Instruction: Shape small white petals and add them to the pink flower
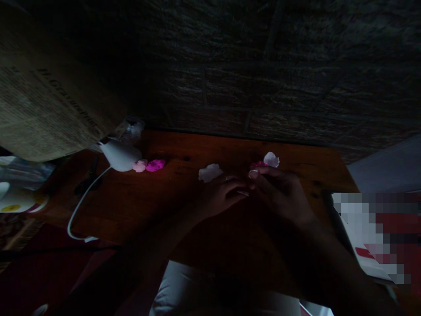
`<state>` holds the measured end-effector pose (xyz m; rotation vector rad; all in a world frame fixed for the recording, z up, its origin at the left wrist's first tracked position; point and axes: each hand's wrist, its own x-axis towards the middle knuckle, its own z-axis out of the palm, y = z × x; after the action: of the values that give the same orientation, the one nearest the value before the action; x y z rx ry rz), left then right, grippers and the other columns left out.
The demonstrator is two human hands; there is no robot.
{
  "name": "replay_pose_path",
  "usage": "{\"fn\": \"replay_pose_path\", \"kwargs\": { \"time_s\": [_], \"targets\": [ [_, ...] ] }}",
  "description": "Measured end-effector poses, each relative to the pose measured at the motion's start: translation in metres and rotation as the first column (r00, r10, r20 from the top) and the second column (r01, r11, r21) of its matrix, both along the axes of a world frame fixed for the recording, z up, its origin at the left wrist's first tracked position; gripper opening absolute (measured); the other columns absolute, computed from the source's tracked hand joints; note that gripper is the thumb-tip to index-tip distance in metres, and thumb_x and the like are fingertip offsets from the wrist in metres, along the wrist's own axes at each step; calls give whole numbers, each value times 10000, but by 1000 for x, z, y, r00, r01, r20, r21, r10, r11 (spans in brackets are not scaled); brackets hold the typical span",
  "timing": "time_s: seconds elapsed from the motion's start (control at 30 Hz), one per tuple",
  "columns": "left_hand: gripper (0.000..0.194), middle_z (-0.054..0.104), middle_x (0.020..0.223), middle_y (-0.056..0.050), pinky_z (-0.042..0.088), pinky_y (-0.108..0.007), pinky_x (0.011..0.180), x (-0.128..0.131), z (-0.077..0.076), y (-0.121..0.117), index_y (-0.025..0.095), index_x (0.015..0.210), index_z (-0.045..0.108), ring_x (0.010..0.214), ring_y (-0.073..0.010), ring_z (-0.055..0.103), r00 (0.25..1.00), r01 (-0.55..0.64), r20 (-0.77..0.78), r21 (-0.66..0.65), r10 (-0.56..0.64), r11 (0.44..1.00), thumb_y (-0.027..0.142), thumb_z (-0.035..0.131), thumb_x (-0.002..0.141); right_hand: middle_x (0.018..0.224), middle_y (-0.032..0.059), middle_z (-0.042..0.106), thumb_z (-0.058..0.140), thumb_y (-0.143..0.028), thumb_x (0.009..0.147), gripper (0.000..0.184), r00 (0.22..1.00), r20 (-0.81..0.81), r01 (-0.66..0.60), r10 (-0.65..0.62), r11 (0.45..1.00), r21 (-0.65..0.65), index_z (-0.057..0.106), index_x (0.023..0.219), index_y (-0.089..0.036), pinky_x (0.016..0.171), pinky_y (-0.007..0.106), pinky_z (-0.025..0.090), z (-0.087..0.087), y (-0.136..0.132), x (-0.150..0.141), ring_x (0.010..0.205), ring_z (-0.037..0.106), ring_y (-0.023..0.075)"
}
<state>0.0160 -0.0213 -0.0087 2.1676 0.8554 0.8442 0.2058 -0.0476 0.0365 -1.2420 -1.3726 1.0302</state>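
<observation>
Over the wooden table, my right hand (284,188) has thumb and fingers pinched together. What sits between them is too dark to make out. Just behind its fingertips is a bright pink crumpled piece (258,165), and beside that a pale, petal-like piece (271,159); I cannot tell whether either is held. My left hand (223,195) reaches in from the left, its fingers bent and their tips close to the right hand's. Whether they grip anything is unclear in the dim light. Another pale, wavy-edged piece (210,172) lies just beyond the left hand.
On the wooden table (177,193), a light pink clump (140,165) and a magenta clump (155,165) lie against a white lamp-like base (121,154) with a white cable (74,210). Dark scissors (88,182) lie left. A newsprint-patterned shade (55,96) overhangs. Brick wall (230,87) stands behind.
</observation>
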Motion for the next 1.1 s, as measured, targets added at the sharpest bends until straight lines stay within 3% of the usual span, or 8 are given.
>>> {"fn": "replay_pose_path", "kwargs": {
  "time_s": [0.1, 0.23, 0.33, 0.43, 0.53, 0.63, 0.83, 1.1],
  "targets": [
    [265, 706, 1237, -101, 489, -405, 1026, 2, -6, 2, 223, 1174, 712, 1178, -235, 647, 997, 40, -69, 96, -34, 995, 334, 667, 938, 881, 27, 779, 770, -450, 832, 185, 1000, -31, 8, -8, 1000, -6, 799, 854, -268, 851, 370, 551, -3, 0, -2, 857, 703, 203],
    [172, 735, 1183, -90, 466, -415, 1030, 4, -7, 3, 208, 1021, 750, 1146, -238, 655, 987, 95, -139, 109, -80, 989, 298, 612, 972, 835, 36, 788, 796, -444, 805, 193, 990, -67, 125, -127, 992, -36, 799, 854, -258, 832, 395, 559, -3, 1, -2, 833, 716, 217],
    [164, 756, 1104, -83, 479, -389, 982, 4, -1, 2, 207, 982, 751, 1070, -221, 671, 995, 55, -78, -4, -55, 998, 293, 612, 969, 762, 28, 769, 816, -448, 781, 217, 982, -87, 160, -166, 985, -70, 800, 879, -255, 727, 375, 572, 1, 2, 1, 735, 707, 203],
    [171, 763, 992, -73, 507, -328, 874, 5, 5, 1, 193, 974, 749, 919, -180, 680, 995, -22, 86, -231, 43, 973, 327, 649, 940, 816, 27, 776, 824, -436, 769, 216, 984, -111, 133, -142, 988, -84, 805, 888, -257, 677, 342, 565, 4, 2, 3, 716, 696, 181],
    [245, 743, 889, -53, 505, -267, 732, 5, 10, 3, 170, 976, 740, 776, -136, 652, 951, -9, 266, -484, 157, 875, 394, 709, 881, 844, 26, 778, 809, -426, 785, 194, 989, -92, 111, -118, 991, -78, 807, 895, -266, 690, 341, 563, 6, 0, 3, 751, 694, 182],
    [357, 700, 791, -25, 456, -234, 599, 3, 14, 6, 153, 1053, 721, 644, -98, 589, 904, 33, 354, -620, 241, 784, 425, 759, 825, 795, 20, 759, 795, -410, 803, 199, 992, -82, 89, -95, 993, -74, 808, 941, -267, 712, 344, 560, 5, -2, 3, 764, 691, 185],
    [316, 679, 705, -14, 441, -229, 578, 1, 16, 9, 123, 924, 696, 581, -76, 568, 867, 114, 437, -643, 241, 757, 397, 787, 796, 779, 9, 751, 805, -371, 792, 238, 993, -96, 54, -62, 995, -79, 805, 1006, -266, 737, 347, 565, 0, -1, 1, 749, 690, 177],
    [323, 730, 863, -56, 480, -231, 598, 2, 14, 9, 140, 906, 643, 730, -136, 689, 804, 170, 525, -652, 278, 739, 381, 812, 772, 869, 31, 787, 803, -376, 793, 270, 989, -144, -27, 10, 993, -114, 797, 1038, -263, 683, 323, 582, 0, -3, 0, 784, 723, 187]
  ]
}}
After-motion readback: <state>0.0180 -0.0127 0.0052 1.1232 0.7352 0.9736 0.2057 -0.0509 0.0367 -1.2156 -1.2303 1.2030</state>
